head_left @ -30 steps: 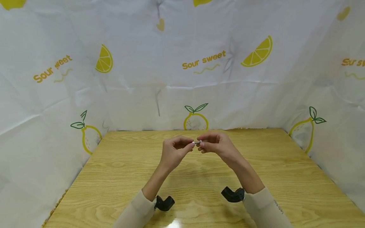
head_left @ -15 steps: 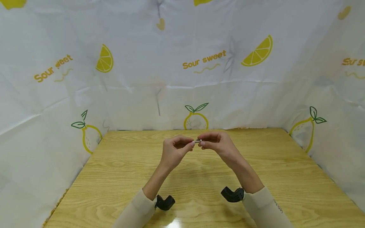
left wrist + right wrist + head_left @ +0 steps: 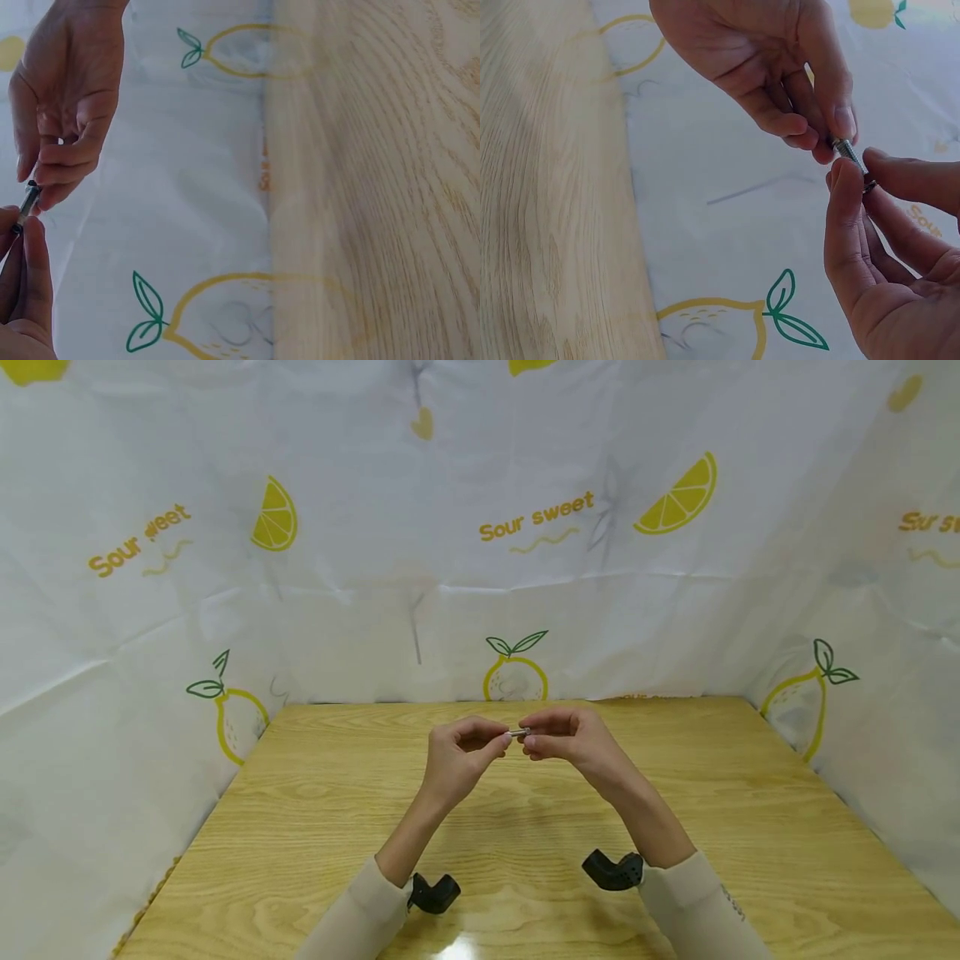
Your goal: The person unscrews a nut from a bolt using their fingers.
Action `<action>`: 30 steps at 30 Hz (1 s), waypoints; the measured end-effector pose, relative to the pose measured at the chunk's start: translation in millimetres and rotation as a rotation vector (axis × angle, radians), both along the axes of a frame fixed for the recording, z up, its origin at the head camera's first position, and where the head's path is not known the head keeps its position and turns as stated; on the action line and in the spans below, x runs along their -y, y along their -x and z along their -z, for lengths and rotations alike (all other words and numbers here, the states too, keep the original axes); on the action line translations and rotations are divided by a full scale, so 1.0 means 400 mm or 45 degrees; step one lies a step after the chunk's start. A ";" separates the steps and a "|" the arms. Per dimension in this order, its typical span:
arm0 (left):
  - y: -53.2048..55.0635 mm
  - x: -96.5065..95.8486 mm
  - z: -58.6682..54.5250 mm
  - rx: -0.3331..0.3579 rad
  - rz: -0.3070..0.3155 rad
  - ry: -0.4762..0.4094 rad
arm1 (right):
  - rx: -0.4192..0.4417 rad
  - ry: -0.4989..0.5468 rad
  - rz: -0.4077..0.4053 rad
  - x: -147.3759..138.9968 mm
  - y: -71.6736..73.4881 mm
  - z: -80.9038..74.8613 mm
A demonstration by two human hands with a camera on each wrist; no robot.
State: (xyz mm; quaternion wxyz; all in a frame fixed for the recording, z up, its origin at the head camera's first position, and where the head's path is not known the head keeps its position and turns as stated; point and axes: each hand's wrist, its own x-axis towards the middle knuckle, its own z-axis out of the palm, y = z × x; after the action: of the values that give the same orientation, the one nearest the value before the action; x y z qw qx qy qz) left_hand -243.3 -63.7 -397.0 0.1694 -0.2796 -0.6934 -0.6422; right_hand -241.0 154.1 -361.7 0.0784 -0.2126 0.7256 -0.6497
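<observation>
Above the table, a small silver bolt is held roughly level between the two hands. Its screw thread shows in the right wrist view, where the bolt has a wider end on the right hand's side. My left hand pinches the other end between thumb and fingertips, which hide that tip. Thumb and fingers of my right hand are curled around the wider end and partly cover it. The left wrist view shows the bolt between the left fingertips below and the right hand above.
The wooden table stretches under both forearms. White cloth printed with lemons hangs behind it and along both sides. Black wrist-camera mounts stick out inward from the light sleeves.
The right thumb and fingertips have shifted slightly around the bolt's wider end. The left hand's hold and both arms stay practically in place.
</observation>
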 end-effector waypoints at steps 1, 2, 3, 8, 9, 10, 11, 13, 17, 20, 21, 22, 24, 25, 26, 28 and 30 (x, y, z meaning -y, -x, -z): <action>0.000 0.001 0.000 -0.002 -0.001 -0.002 | -0.004 -0.004 0.006 0.001 0.000 -0.001; 0.000 0.002 0.001 -0.005 -0.002 -0.001 | -0.007 -0.006 0.013 0.002 0.000 -0.001; 0.000 0.002 0.001 -0.007 0.000 -0.001 | -0.008 -0.005 0.017 0.002 -0.001 -0.001; 0.002 0.002 0.001 -0.014 0.022 -0.002 | -0.013 0.021 0.027 0.004 -0.002 -0.002; 0.002 0.002 0.001 -0.013 0.026 -0.006 | -0.014 0.027 0.026 0.005 -0.001 -0.002; 0.003 0.002 0.001 -0.012 0.028 -0.009 | -0.020 0.030 0.026 0.005 0.000 -0.001; 0.003 0.002 0.001 -0.012 0.030 -0.011 | -0.023 0.035 0.023 0.005 0.000 -0.001; 0.003 0.002 0.001 -0.012 0.034 -0.015 | -0.026 0.044 0.010 0.005 0.002 0.001; 0.002 0.001 0.002 -0.007 0.032 -0.011 | -0.013 0.045 -0.044 0.000 0.006 0.004; 0.002 0.000 0.003 -0.005 0.024 -0.003 | 0.006 0.032 -0.082 -0.005 0.008 0.003; 0.002 0.000 0.003 -0.007 0.020 0.000 | 0.013 0.026 -0.089 -0.005 0.009 0.003; 0.002 0.000 0.003 -0.010 0.015 0.003 | 0.020 0.023 -0.097 -0.006 0.009 0.003; 0.002 0.000 0.004 -0.017 0.007 0.012 | 0.026 0.013 -0.104 -0.007 0.011 0.002; 0.003 0.000 0.004 -0.019 0.003 0.016 | 0.025 0.008 -0.103 -0.007 0.011 0.002; 0.002 0.000 0.004 -0.021 0.000 0.018 | 0.023 0.006 -0.102 -0.007 0.011 0.002; 0.003 -0.001 0.005 -0.021 -0.004 0.022 | 0.016 0.005 -0.090 -0.007 0.010 0.002; 0.004 -0.002 0.005 -0.024 -0.004 0.023 | 0.006 0.007 -0.067 -0.008 0.009 0.003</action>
State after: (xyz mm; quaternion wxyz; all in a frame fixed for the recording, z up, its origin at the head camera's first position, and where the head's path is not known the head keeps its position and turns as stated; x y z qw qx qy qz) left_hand -244.8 -62.7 -399.1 0.1744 -0.2860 -0.6980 -0.6329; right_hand -244.4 157.2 -362.9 0.0965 -0.2303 0.7179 -0.6499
